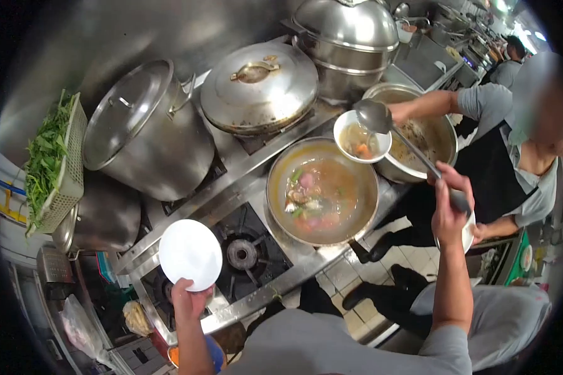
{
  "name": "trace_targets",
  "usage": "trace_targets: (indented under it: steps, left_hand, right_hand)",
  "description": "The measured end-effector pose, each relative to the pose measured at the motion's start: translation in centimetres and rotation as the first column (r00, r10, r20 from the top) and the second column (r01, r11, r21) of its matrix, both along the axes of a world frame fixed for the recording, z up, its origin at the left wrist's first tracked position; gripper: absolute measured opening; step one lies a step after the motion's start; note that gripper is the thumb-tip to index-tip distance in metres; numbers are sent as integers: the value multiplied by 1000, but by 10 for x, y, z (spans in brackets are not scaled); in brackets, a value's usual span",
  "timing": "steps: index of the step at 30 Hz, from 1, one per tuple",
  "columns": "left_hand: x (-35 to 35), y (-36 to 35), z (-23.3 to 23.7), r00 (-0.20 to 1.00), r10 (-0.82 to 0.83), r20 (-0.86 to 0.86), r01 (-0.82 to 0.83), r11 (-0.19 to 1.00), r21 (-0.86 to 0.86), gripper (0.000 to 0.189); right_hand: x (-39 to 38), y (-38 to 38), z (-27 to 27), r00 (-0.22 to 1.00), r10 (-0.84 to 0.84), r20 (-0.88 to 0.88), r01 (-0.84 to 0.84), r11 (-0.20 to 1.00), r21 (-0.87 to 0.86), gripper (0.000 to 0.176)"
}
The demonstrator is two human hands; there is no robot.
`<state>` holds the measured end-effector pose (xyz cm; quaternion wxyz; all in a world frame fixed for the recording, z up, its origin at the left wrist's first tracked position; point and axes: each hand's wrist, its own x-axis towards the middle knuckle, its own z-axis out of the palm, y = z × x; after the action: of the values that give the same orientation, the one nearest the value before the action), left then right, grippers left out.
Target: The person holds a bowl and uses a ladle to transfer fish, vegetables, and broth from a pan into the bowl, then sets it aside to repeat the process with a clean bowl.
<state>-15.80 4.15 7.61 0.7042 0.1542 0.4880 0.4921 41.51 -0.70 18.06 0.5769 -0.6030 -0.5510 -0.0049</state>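
Observation:
My left hand (192, 297) grips the near rim of a plain white bowl (191, 255) above the stove. In my right hand (451, 203), the fingers are wrapped round the handle of a long metal ladle (419, 153). The ladle's head is at the far rim of a white soup bowl (351, 149), which a co-worker's hand (405, 112) holds over the pan. Broth and orange pieces show inside that bowl. Below it, a wide pan (275, 219) contains brownish broth with vegetable pieces.
A covered stockpot (169, 147), a lidded pot (259, 94) and a domed steamer (347, 37) line the back. Another open pot (447, 134) stands beside the pan. Leafy greens (50, 150) fill a basket at left. The co-worker (494, 159) stands close at right, holding another white bowl (468, 232).

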Motion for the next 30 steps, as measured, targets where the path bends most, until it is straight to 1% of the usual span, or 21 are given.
trace_targets:
  steps: [2,4,5,6,7,8,9,10,11,13,14,16,18,19,21,22,23,26,27,28,30]
  left_hand:
    - [7,7,-1,1000,-4,-6,4,1000,14,77]
    - [13,2,-1,1000,1,-22,-1,1000,-18,77]
    - [17,1,-1,999,12,-30,-13,999,-40,77]
    - [20,6,-3,999,23,-31,-25,999,-47,76]
    - [19,6,-5,999,-37,39,37,999,3,74]
    - [18,6,-6,998,-49,29,49,999,6,73]
    - [16,2,-6,998,-62,17,62,998,3,73]
    - [17,5,-7,997,-77,10,77,997,14,72]
    - [18,4,-5,997,-77,17,77,997,4,70]
    - [24,3,-1,1000,-30,-5,30,999,-12,69]
    - [26,3,0,1000,-5,-15,5,1000,-14,69]
    - [27,0,3,999,31,-29,-31,1000,-3,69]
    - [25,-5,5,997,57,-45,-57,998,-4,69]
    - [25,-7,5,997,65,-49,-65,998,-4,69]
    - [22,-7,6,996,65,-58,-65,998,-2,69]
    - [20,-8,6,996,60,-58,-61,998,-2,69]
    - [18,-10,6,997,58,-58,-59,998,-3,69]
    - [18,-12,9,996,62,-61,-61,998,8,68]
    - [15,-14,6,997,51,-57,-51,999,2,68]
    - [12,-14,1,998,42,-54,-42,999,-4,67]
    - [11,-14,-3,997,43,-59,-44,999,-15,67]
  right_hand:
    - [-10,-7,14,941,13,337,-2,999,-33,11]
    - [-24,-13,23,906,13,422,-21,1000,14,15]
    - [-29,-17,19,946,56,319,-70,997,33,14]
    - [-35,-22,17,958,80,275,-97,994,50,13]
    - [-41,-28,12,953,101,284,-107,994,4,13]
    - [-47,-31,7,947,123,298,-118,992,-34,14]
    - [-55,-27,-4,951,150,269,-136,988,-72,15]
    - [-62,-18,-22,959,185,214,-170,982,-88,18]
    - [-66,-8,-41,956,160,246,-128,982,-141,16]
    - [-54,8,-107,971,168,169,-142,978,-156,13]
    - [-45,12,-138,982,131,138,-110,983,-146,9]
    - [-36,12,-183,998,39,-48,-46,984,-171,5]
    - [-42,14,-211,949,21,-315,-49,996,-80,5]
    - [-44,14,-219,898,20,-439,-39,999,-34,6]
    - [-50,13,-226,795,-42,-605,1,998,-67,8]
    - [-52,12,-226,733,-73,-676,20,996,-86,9]
    - [-52,11,-230,707,-64,-704,26,998,-65,12]
    - [-54,6,-223,690,-88,-718,32,995,-91,12]
    - [-56,6,-219,693,-76,-716,37,997,-70,13]
    - [-55,5,-214,703,-54,-709,0,997,-76,12]
    - [-58,3,-197,773,11,-635,-68,995,-66,9]
